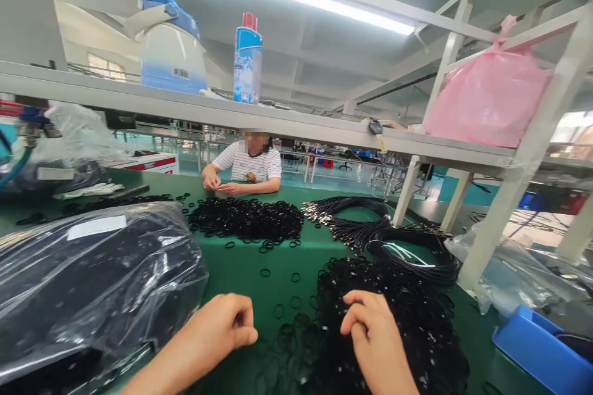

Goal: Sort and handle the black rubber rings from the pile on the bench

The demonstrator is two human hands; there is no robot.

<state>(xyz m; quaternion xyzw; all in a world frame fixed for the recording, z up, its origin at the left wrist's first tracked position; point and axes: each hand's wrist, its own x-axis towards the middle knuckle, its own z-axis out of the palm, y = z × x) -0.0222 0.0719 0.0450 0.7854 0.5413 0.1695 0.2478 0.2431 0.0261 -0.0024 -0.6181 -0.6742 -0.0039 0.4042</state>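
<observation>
My left hand (pixel 217 330) hovers low over the green table (pixel 250 271) with its fingers curled into a pinch; what it pinches is too small to make out. My right hand (pixel 373 336) rests on a large heap of small black rings (pixel 417 315), fingers bent and pressed together on the rings. Loose black rings (pixel 282 311) lie scattered between my hands. A bundle of black cables (pixel 393 241) with metal ends lies just beyond the heap.
A big clear plastic bag of black parts (pixel 92 284) fills the left. A second ring pile (pixel 245 219) lies farther back, before a seated person in a striped shirt (pixel 250 166). A blue bin (pixel 542 352) sits at the right. A shelf (pixel 231 114) holds a spray can and a pink bag.
</observation>
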